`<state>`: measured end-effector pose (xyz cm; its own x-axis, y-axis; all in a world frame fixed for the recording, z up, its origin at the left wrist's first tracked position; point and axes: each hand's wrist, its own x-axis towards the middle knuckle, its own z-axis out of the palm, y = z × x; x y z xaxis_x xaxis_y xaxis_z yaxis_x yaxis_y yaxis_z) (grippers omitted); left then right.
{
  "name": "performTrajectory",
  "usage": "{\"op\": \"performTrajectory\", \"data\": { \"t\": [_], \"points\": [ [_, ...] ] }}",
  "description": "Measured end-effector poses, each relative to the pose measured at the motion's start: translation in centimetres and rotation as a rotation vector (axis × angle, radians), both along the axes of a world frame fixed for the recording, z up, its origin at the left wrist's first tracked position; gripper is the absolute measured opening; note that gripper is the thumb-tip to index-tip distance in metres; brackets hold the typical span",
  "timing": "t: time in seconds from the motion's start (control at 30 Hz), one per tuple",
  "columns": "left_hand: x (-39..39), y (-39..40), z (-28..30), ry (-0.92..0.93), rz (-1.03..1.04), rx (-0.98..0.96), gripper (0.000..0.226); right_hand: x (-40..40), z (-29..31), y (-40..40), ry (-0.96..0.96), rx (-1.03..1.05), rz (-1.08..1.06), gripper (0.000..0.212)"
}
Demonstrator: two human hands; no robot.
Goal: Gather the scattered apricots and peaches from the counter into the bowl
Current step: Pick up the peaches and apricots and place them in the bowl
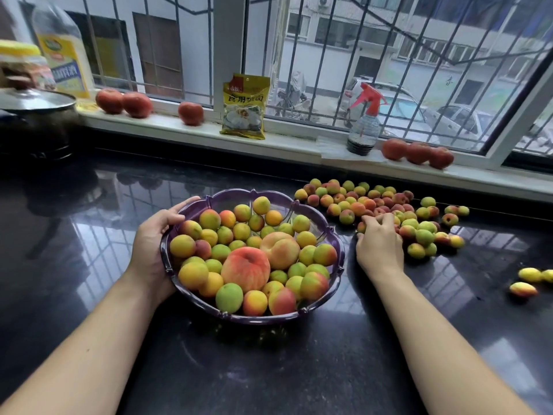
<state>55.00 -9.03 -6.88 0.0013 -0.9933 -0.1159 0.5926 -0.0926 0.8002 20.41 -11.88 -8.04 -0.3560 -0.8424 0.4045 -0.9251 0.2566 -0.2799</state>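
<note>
Left hand [155, 235] grips bowl [335, 235] rim, steadying it. Right hand [378, 241] curled over near edge of apricots [389, 205] — grasping some. Bowl lies just left of right hand — short carry leftward; three strays [529, 280] well apart, far right

Between your two hands the purple bowl [335, 235] fills the space, heaped with fruit above its rim, so you pass over it, not through. Your left hand [155, 244] grips its rim; left of that hand the dark counter [74, 235] lies bare up to the lidded pot [36, 121]. Your right hand [378, 244] rests curled on the near edge of the apricot pile [374, 205], which blocks the way ahead and to its right. Nearer you, between your forearms, the counter is open. Three loose apricots [529, 281] lie far right.
</note>
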Motion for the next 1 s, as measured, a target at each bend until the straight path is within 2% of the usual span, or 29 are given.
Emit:
{"op": "performTrajectory", "data": {
  "t": [0.17, 0.23, 0.3, 0.33, 0.4, 0.43, 0.47, 0.53, 0.63, 0.7, 0.8, 1.0],
  "points": [
    [0.0, 0.1, 0.0, -0.017, 0.006, 0.006, 0.046, -0.2, -0.1, -0.2, -0.009, -0.033, 0.030, 0.027],
    [0.0, 0.1, 0.1, -0.017, 0.008, 0.007, 0.046, -0.1, 0.4, -0.1, -0.063, -0.108, 0.080, 0.023],
    [0.0, 0.0, 0.1, -0.008, 0.005, 0.009, 0.046, 0.1, 1.8, 0.3, -0.255, -0.222, 0.173, 0.024],
    [0.0, 0.0, 0.2, -0.008, 0.005, 0.007, 0.046, 0.4, 3.0, 0.7, -0.418, -0.250, 0.245, 0.025],
    [0.1, 0.0, 0.1, -0.015, 0.012, 0.010, 0.046, 1.4, 5.7, 2.4, -0.737, -0.181, 0.428, 0.020],
    [0.1, -0.1, 0.1, -0.015, 0.015, 0.013, 0.047, 1.9, 7.0, 3.3, -0.801, -0.097, 0.511, 0.017],
    [0.1, -0.1, 0.1, -0.014, 0.020, 0.019, 0.047, 2.5, 8.1, 4.1, -0.792, -0.002, 0.588, 0.015],
    [0.0, -0.1, 0.2, -0.009, 0.022, 0.025, 0.047, 3.6, 9.3, 4.6, -0.609, 0.152, 0.669, 0.011],
    [0.0, -0.1, 0.2, -0.012, 0.021, 0.029, 0.047, 4.6, 9.3, 4.0, -0.232, 0.293, 0.647, 0.011],
    [0.1, 0.0, 0.2, -0.016, 0.026, 0.033, 0.048, 4.6, 8.9, 3.5, -0.075, 0.308, 0.620, 0.012],
    [0.2, -0.1, 0.1, -0.008, 0.036, 0.048, 0.049, 4.2, 8.6, 3.5, -0.083, 0.257, 0.615, 0.010],
    [0.2, -0.2, 0.2, -0.007, 0.034, 0.052, 0.049, 4.5, 9.0, 3.4, -0.174, 0.312, 0.631, 0.012]
  ]
}}
